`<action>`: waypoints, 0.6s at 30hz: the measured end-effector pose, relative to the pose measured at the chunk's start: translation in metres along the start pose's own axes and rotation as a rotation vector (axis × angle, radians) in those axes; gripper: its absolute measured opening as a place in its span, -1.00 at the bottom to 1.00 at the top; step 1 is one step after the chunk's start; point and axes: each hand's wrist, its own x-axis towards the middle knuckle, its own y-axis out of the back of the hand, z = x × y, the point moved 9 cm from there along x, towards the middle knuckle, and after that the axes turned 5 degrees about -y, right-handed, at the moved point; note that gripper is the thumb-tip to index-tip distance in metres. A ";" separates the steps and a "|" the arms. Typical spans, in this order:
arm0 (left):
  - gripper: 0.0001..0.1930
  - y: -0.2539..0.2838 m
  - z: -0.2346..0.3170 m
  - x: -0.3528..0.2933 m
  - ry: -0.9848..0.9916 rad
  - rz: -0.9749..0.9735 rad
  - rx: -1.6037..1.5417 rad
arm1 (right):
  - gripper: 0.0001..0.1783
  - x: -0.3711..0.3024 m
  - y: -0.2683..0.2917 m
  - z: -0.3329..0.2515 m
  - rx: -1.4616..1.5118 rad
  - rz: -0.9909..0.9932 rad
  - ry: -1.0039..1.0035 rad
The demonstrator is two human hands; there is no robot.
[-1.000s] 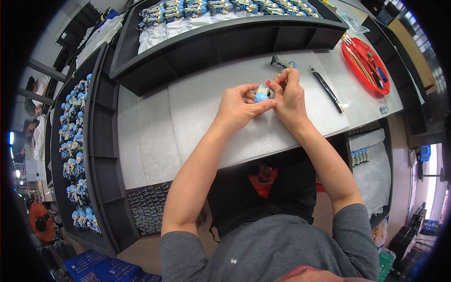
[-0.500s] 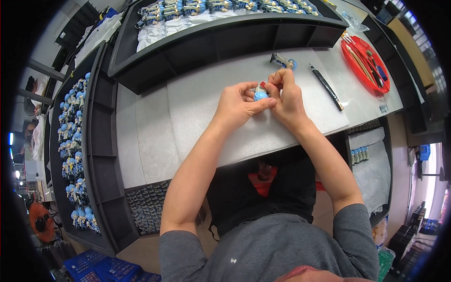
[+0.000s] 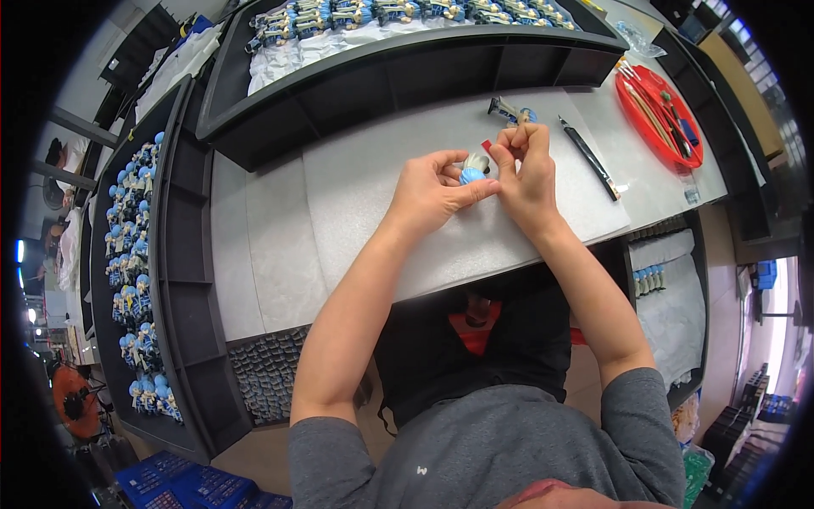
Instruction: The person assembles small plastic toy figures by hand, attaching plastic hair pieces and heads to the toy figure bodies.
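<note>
The left hand (image 3: 432, 191) and the right hand (image 3: 524, 170) meet over the middle of the grey counter (image 3: 356, 212), both pinching a small figure (image 3: 471, 170) with a blue part and a pale part. The left thumb and fingers close on its blue lower end; the right fingertips grip its upper end, where a small red bit shows. The figure is held just above the counter, not resting on it, as far as can be told.

Just beyond the right hand lies another small figure (image 3: 509, 110), close to the back edge of the counter under the dark shelf (image 3: 407, 68). To the right of the hands a black pen-like tool (image 3: 589, 159) lies slanted, near but apart from the right hand. Farther right sits a red round tray (image 3: 657, 127) holding thin sticks, near the counter's right edge.

The counter to the left of the hands is bare padding out to the left edge, and the strip between the hands and the near edge is open too. The shelf above carries a row of blue figures (image 3: 398, 13) on white cloth. A second dark rack (image 3: 170, 280) bounds the left side, lined with more blue figures (image 3: 131, 280).
</note>
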 end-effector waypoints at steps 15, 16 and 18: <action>-0.37 -0.002 0.000 -0.001 0.030 0.002 0.048 | -0.77 0.001 -0.010 0.009 -0.058 -0.139 -0.131; -0.38 -0.001 0.000 -0.002 0.035 0.014 0.069 | -0.76 0.001 -0.007 0.012 -0.072 -0.095 -0.133; -0.38 0.000 -0.001 -0.002 0.040 0.024 0.090 | -0.76 -0.001 -0.004 0.015 -0.086 -0.050 -0.136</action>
